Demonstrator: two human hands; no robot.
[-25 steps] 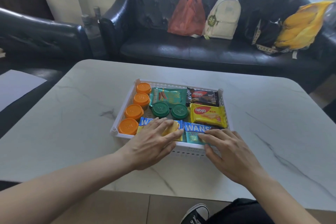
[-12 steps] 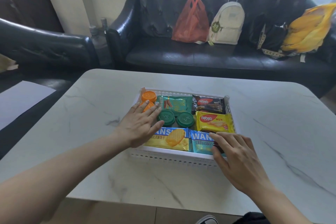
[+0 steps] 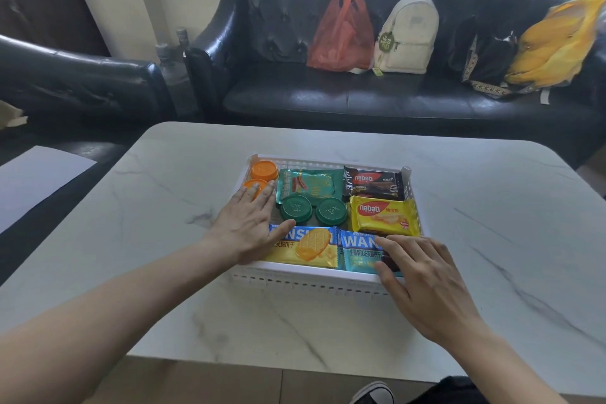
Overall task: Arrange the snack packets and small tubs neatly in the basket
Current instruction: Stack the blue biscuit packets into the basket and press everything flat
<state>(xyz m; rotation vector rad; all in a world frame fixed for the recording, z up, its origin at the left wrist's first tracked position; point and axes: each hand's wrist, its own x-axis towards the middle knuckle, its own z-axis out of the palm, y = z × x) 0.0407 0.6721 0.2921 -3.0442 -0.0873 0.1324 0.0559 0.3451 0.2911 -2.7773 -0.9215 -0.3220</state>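
A white perforated basket (image 3: 311, 279) sits on the marble table. Inside lie orange tubs (image 3: 264, 170) along the left wall, two green tubs (image 3: 296, 209), a green packet (image 3: 308, 182), a dark nabati packet (image 3: 373, 183), a yellow nabati packet (image 3: 383, 216), a yellow-and-blue packet (image 3: 308, 246) and a teal packet (image 3: 360, 254). My left hand (image 3: 251, 223) lies flat with spread fingers over the nearer orange tubs, hiding them. My right hand (image 3: 423, 275) rests with spread fingers on the basket's near right corner and the teal packet.
The marble table (image 3: 492, 239) extends around the basket. Behind it stands a black sofa (image 3: 360, 98) holding a red plastic bag (image 3: 342, 29), a cream backpack (image 3: 406, 33) and a yellow bag (image 3: 554, 43). A black armchair (image 3: 72, 82) is at the left.
My left hand has moved from the front packets to the left column, now lying over the orange tubs. My right hand stays at the near right corner. The view has shifted.
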